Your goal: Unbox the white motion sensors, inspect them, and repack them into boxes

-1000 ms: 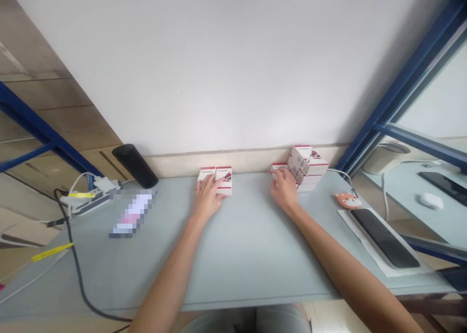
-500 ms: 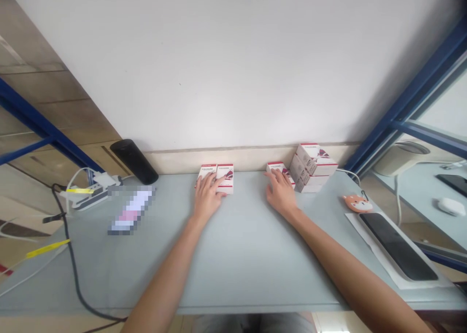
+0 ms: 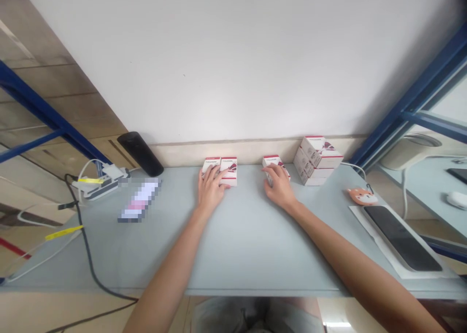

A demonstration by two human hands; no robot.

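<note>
Two small white and red boxes (image 3: 223, 169) lie side by side at the back of the grey table (image 3: 237, 245). My left hand (image 3: 209, 189) rests flat on them with its fingers stretched out. My right hand (image 3: 279, 187) lies over a third white and red box (image 3: 272, 163), fingers curved over its top and sides. That box sits apart from a stack of like boxes (image 3: 316, 160) against the wall, to its right.
A black cylinder speaker (image 3: 140, 153) lies at the back left beside a power strip (image 3: 97, 187) with cables. A blurred phone (image 3: 139, 205) lies left of my hands. At the right are an orange fox figure (image 3: 361, 195) and a black phone (image 3: 401, 237) on paper.
My right hand has slid one box leftward, away from the stack and toward the pair under my left hand. The left hand has stayed on its two boxes.
</note>
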